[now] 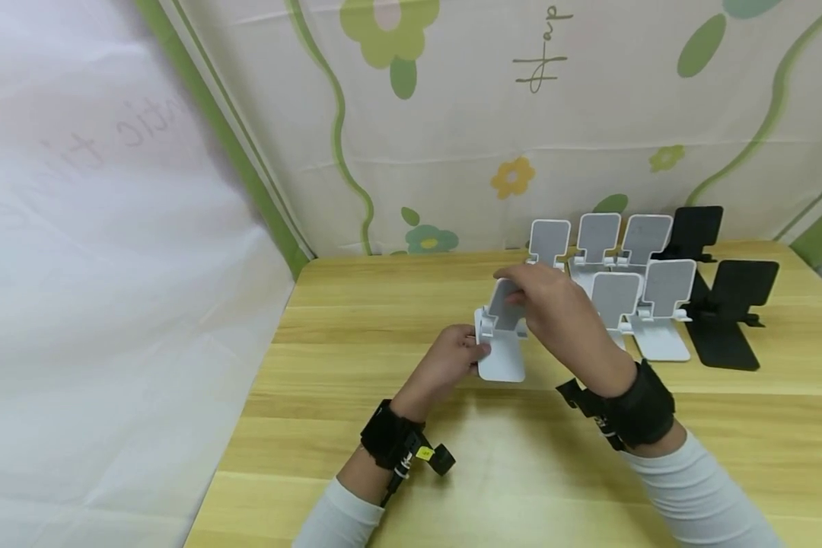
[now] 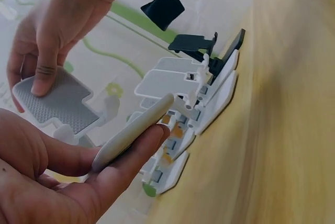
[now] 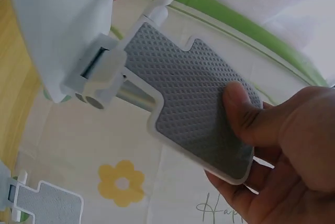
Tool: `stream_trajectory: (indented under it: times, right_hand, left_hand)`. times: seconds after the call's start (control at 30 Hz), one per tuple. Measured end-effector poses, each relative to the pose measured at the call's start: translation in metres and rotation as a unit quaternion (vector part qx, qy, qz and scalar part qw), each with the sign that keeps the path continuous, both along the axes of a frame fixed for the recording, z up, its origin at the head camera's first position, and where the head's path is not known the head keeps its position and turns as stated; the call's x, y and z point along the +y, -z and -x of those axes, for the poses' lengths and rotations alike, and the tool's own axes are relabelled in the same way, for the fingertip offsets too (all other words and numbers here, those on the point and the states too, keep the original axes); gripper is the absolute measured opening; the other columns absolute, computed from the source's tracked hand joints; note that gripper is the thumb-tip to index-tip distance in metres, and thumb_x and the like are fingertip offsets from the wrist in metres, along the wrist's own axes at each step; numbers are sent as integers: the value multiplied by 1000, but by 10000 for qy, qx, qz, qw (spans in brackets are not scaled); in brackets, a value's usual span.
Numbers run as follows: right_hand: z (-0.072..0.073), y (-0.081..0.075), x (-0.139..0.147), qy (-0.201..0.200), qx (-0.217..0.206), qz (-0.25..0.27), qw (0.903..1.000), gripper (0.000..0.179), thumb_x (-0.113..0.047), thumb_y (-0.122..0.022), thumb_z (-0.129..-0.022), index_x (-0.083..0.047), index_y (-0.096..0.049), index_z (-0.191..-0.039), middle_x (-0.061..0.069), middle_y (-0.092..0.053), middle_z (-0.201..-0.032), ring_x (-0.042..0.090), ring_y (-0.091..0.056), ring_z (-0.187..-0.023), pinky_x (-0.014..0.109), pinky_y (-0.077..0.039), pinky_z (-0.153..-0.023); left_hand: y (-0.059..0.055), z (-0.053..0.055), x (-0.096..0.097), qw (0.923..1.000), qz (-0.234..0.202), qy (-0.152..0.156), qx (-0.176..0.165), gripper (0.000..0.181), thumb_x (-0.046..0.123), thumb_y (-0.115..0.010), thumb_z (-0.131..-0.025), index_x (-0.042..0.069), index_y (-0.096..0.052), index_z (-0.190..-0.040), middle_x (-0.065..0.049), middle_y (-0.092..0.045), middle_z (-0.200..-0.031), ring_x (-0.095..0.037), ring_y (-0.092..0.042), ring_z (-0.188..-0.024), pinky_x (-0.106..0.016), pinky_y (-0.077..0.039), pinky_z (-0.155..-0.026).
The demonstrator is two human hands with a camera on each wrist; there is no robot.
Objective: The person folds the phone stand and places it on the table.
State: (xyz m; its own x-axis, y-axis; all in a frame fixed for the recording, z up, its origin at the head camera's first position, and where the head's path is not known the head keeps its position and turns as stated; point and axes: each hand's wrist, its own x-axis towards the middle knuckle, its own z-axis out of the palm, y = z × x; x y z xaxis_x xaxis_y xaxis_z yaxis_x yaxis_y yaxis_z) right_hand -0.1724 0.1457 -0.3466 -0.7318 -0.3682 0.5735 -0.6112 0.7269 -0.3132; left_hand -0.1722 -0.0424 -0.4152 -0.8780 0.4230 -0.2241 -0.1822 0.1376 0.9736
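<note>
A white phone stand (image 1: pixel 503 364) is held up over the table between both hands. My left hand (image 1: pixel 447 356) grips its flat base (image 2: pixel 131 132) by the edge, thumb on one face and fingers on the other. At the top, my right hand (image 1: pixel 555 304) pinches the tilting plate (image 3: pixel 191 103), thumb on the grey textured pad and fingers behind. In the right wrist view the plate angles away from the base at the hinge (image 3: pixel 99 80), and two small lips stick out at the plate's lower end.
Several white phone stands (image 1: pixel 661 340) with grey pads stand in two rows at the back right. Two black stands (image 1: pixel 724 342) are at the right end of these rows. A patterned cloth (image 1: pixel 445 167) hangs behind the wooden table (image 1: pixel 356 304); a white sheet (image 1: pixel 109 304) hangs at left.
</note>
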Motion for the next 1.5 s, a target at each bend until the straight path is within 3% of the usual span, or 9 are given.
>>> stream_trajectory:
  times: [0.1, 0.23, 0.37, 0.47, 0.67, 0.83, 1.5]
  right_hand:
    - [-1, 0, 1, -230, -442, 583, 9971, 36, 1, -75, -89, 1, -64, -124, 17, -70, -117, 33, -67, -106, 47, -57, -82]
    - [-1, -1, 5, -393, -1380, 1420, 9794, 53, -7, -76, -91, 1, -53, -138, 20, -64, -132, 37, -65, -119, 52, -55, -93]
    - [2, 1, 8, -453, -2208, 1650, 9602, 60, -11, -77, -90, -1, -49, -142, 21, -64, -130, 40, -67, -119, 46, -57, -91]
    - [4, 2, 8, -540, -2483, 1638, 9532, 55, -14, -77, -91, -2, -53, -139, 21, -68, -123, 38, -70, -112, 39, -58, -85]
    - [4, 2, 5, -650, -2362, 1880, 9511, 49, -9, -76, -91, -1, -54, -135, 23, -69, -120, 40, -70, -113, 34, -60, -82]
    - [0, 2, 5, -724, -2315, 2059, 9480, 45, -5, -74, -92, 1, -57, -134, 24, -70, -118, 38, -72, -106, 21, -57, -76]
    - [3, 6, -2, -555, -1493, 1883, 9691, 41, -4, -79, -87, 3, -62, -124, 22, -74, -105, 34, -75, -91, 19, -54, -70]
  left_hand:
    - [-2, 0, -2, 10000, -2, -28, 25, 34, 2, -51, -105, -12, -55, -135, -27, -69, -122, -22, -70, -97, -27, -58, -73]
    - [-8, -1, -6, 9999, -157, -37, -61, 34, 3, -50, -105, -11, -55, -136, -24, -70, -122, -22, -69, -99, -28, -58, -76]
    - [-16, -1, -9, 9996, -248, -41, -133, 35, 4, -50, -106, -9, -54, -138, -21, -70, -121, -22, -68, -101, -30, -59, -79]
    - [-22, -1, -11, 9996, -255, -26, -139, 35, 5, -50, -106, -8, -54, -139, -20, -69, -120, -21, -68, -101, -30, -59, -80]
    - [-29, -1, -14, 9995, -297, 83, -74, 37, 4, -50, -106, -7, -52, -141, -22, -68, -124, -23, -69, -104, -32, -60, -82]
    - [-32, -2, -16, 9992, -357, 151, -101, 38, 3, -50, -106, -8, -51, -142, -23, -68, -126, -26, -71, -106, -33, -61, -84]
    - [-36, -2, -21, 9990, -404, 188, -96, 39, 3, -50, -106, -10, -50, -143, -27, -67, -129, -30, -71, -110, -33, -62, -83]
